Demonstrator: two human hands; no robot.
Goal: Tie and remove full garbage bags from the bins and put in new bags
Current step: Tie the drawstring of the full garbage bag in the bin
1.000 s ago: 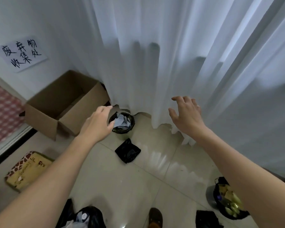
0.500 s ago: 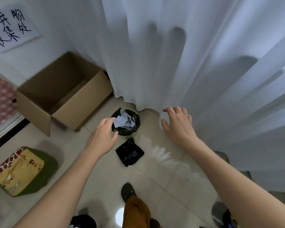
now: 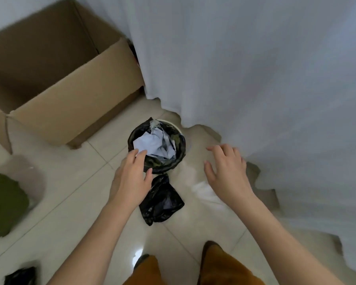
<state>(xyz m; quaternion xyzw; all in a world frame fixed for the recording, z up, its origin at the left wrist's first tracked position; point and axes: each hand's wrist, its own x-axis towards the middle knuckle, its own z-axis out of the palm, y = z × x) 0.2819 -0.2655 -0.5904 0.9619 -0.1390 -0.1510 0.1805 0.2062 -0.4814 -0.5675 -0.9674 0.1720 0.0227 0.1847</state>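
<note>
— Where is the bin?
— The small bin (image 3: 157,145), lined with a full black bag of crumpled paper, stands on tiles beside a cardboard box (image 3: 66,79); a folded bag (image 3: 160,199) lies just before it.
— And the hands?
— Left hand (image 3: 132,179) reaches its near rim, fingers loose; right hand (image 3: 226,173) hovers beside it, fingers spread.

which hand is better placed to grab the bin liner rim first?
Left. The left hand is already over the near rim of the small round bin with the black liner, fingers spread and holding nothing. The right hand hangs open over bare floor tile to the bin's right, clear of the rim.
</note>
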